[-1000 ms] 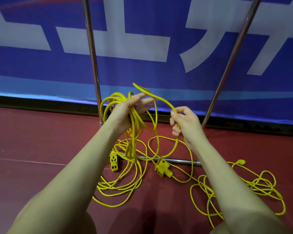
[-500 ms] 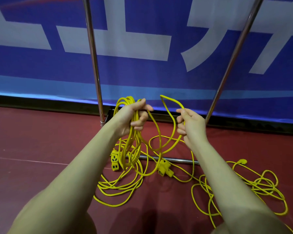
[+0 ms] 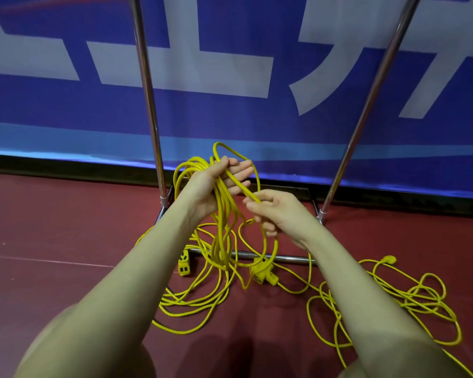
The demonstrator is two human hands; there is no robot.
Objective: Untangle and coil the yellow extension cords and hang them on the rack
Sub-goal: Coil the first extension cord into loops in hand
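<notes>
My left hand (image 3: 216, 184) holds a bundle of yellow cord loops (image 3: 224, 214) across its palm, thumb over them and fingers stretched out. My right hand (image 3: 273, 211) pinches one strand of the same cord just right of the left palm. From the hands the cord hangs down to loose coils on the floor (image 3: 191, 301). A yellow socket block (image 3: 184, 264) and a yellow plug joint (image 3: 262, 272) lie by the rack's base bar (image 3: 287, 258). A second tangled yellow cord (image 3: 393, 301) lies on the floor at the right. The rack's two chrome posts (image 3: 148, 99) rise behind the hands.
A blue banner with large white characters (image 3: 230, 77) stands right behind the rack. The floor is dark red (image 3: 52, 227) with a thin pale line across it at the left. My knees show at the bottom edge.
My right hand has moved left and brought a new loop up to the left palm. The left fingers, curled half a second ago, are stretched out again under the added loop.
</notes>
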